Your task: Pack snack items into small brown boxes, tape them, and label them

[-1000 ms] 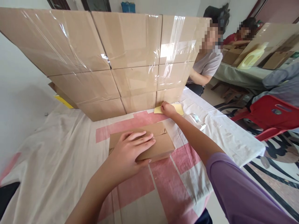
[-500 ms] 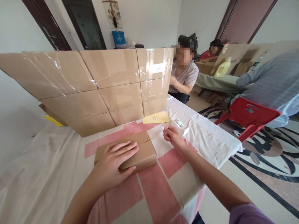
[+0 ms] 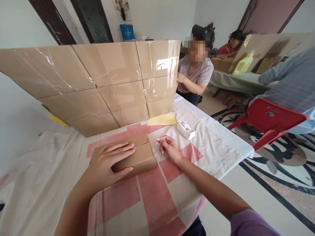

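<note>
A closed brown cardboard box [image 3: 141,154] lies flat on the cloth in front of me. My left hand [image 3: 110,160] rests across its lid, fingers stretched out and the thumb along the front edge. Just off the box's right end, my right hand [image 3: 168,147] pinches a small whitish piece of tape [image 3: 158,140] between thumb and forefinger. Behind that hand stands a white tape dispenser [image 3: 186,130] with a clear roll in it. A yellow paper piece [image 3: 161,120] with a small label lies beyond the box.
A wall of taped cardboard boxes [image 3: 118,78] stands along the far side of the table, which has a red-and-white cloth [image 3: 157,200]. A person [image 3: 197,68] crouches behind its right end. A red chair [image 3: 275,114] and another person in grey are at right.
My right hand has moved left from beside the tape dispenser toward the box, carrying the piece of tape. My left hand stays on the lid. The view has shifted slightly.
</note>
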A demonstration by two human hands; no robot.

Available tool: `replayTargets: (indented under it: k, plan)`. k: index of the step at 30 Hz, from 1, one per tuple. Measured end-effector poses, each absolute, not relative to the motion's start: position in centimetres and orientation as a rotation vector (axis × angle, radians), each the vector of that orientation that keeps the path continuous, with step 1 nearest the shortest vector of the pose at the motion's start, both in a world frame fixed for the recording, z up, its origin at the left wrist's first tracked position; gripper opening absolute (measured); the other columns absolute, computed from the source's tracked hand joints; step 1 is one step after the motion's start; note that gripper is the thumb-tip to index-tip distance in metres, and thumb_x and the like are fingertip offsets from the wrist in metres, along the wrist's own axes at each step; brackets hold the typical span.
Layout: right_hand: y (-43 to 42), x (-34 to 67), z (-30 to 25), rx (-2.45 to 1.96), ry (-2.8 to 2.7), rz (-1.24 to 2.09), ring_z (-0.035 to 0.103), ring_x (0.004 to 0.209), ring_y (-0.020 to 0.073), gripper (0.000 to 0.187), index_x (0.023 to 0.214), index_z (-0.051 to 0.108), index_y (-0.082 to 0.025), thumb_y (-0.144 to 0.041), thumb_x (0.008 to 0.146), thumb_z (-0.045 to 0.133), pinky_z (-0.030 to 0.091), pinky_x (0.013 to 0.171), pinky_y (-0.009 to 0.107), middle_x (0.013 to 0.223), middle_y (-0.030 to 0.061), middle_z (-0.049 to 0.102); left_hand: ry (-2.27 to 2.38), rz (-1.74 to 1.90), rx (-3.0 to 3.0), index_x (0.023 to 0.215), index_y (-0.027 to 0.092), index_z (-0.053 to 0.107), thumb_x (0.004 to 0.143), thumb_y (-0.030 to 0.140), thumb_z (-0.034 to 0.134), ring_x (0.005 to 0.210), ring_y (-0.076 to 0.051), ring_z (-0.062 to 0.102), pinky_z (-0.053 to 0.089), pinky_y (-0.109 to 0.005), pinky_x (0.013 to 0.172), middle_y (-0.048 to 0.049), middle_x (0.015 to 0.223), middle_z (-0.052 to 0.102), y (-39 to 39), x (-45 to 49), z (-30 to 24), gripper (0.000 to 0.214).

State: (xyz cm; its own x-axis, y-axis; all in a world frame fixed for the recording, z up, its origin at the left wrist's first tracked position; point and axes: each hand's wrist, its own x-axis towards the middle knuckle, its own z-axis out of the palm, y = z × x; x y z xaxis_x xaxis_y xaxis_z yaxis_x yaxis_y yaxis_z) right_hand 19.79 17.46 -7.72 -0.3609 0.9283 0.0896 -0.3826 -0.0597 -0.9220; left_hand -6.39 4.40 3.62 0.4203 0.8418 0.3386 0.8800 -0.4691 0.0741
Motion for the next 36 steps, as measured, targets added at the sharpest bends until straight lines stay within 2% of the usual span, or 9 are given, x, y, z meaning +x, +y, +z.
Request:
replayTargets:
  k: [5,7,11,14,17,19,21,24,36]
  plan:
    - [16.3,19.0,-7.7,-0.653,-1.303,1.605,0.052,0.047,0.0076,0.034,0.086,0.062,-0.02,-0.051,0.086,0.075,0.042,0.048,0.024,0.081,0.0012,0.072,-1.573,-0.534,-2.555,0.14,0.037,0.062,0.09,0.056,0.07,0.137,-0.028,0.059,0.047,-0.047,0.112,0.0022,0.144,0.066,4.3,-6.5,3.7,0.054]
    - [16.0,18.8,-8.0,-0.634,-1.324,1.609,0.054,0.049,0.007,0.032,0.085,0.063,-0.02,-0.049,0.085,0.076,0.045,0.05,0.024,0.088,0.0011,0.071,-1.555,-0.555,-2.561,0.139,0.037,0.062,0.089,0.055,0.071,0.137,-0.029,0.059,0.047,-0.048,0.112,0.0019,0.143,0.067,4.2,-6.5,3.7,0.054]
    - [15.7,18.9,-8.4,-0.567,-1.351,1.67,0.059,0.052,0.0055,0.031,0.085,0.063,-0.019,-0.046,0.083,0.078,0.045,0.047,0.022,0.114,0.0045,0.066,-1.544,-0.579,-2.576,0.138,0.036,0.063,0.088,0.053,0.073,0.136,-0.03,0.06,0.046,-0.048,0.112,0.0007,0.142,0.068,4.3,-6.5,3.8,0.054]
    - [15.7,18.9,-8.5,-0.537,-1.376,1.644,0.061,0.057,0.0062,0.03,0.083,0.063,-0.019,-0.045,0.082,0.079,0.044,0.048,0.022,0.119,0.0062,0.062,-1.553,-0.593,-2.592,0.139,0.036,0.063,0.087,0.054,0.074,0.136,-0.03,0.059,0.046,-0.048,0.112,0.0007,0.141,0.069,4.4,-6.5,3.8,0.056]
    - [15.6,18.8,-8.6,-0.579,-1.402,1.545,0.057,0.065,0.0081,0.029,0.08,0.065,-0.018,-0.044,0.081,0.08,0.046,0.054,0.021,0.099,0.0037,0.061,-1.569,-0.606,-2.607,0.139,0.037,0.062,0.087,0.055,0.074,0.138,-0.03,0.058,0.045,-0.048,0.115,0.0008,0.141,0.069,4.4,-6.6,3.8,0.057]
    - [15.5,18.7,-8.6,-0.621,-1.396,1.581,0.053,0.06,0.008,0.03,0.081,0.064,-0.019,-0.044,0.082,0.079,0.043,0.051,0.02,0.08,-0.0008,0.058,-1.592,-0.602,-2.606,0.14,0.037,0.062,0.088,0.056,0.073,0.138,-0.03,0.058,0.044,-0.049,0.116,0.0006,0.142,0.068,4.3,-6.7,3.8,0.056]
    - [15.3,18.7,-8.7,-0.629,-1.37,1.692,0.05,0.05,0.0073,0.031,0.085,0.061,-0.02,-0.045,0.083,0.077,0.039,0.045,0.02,0.07,-0.0041,0.056,-1.607,-0.596,-2.603,0.14,0.038,0.062,0.088,0.057,0.072,0.139,-0.031,0.057,0.044,-0.05,0.116,0.0005,0.143,0.067,4.2,-6.7,3.7,0.056]
    - [15.1,18.7,-8.7,-0.596,-1.331,1.765,0.053,0.046,0.0081,0.032,0.088,0.059,-0.021,-0.046,0.082,0.077,0.039,0.042,0.02,0.069,-0.0046,0.06,-1.613,-0.595,-2.609,0.142,0.04,0.059,0.089,0.057,0.071,0.14,-0.031,0.056,0.043,-0.05,0.117,0.0011,0.144,0.066,4.2,-6.8,3.6,0.057]
    - [15.4,18.9,-8.5,-0.549,-1.307,1.647,0.064,0.058,0.0105,0.021,0.085,0.061,-0.021,-0.035,0.082,0.077,0.05,0.058,0.024,0.074,-0.0026,0.066,-1.616,-0.658,-2.633,0.139,0.04,0.061,0.088,0.049,0.074,0.139,-0.029,0.057,0.045,-0.049,0.117,0.0027,0.141,0.069,4.4,-6.3,4.2,0.053]
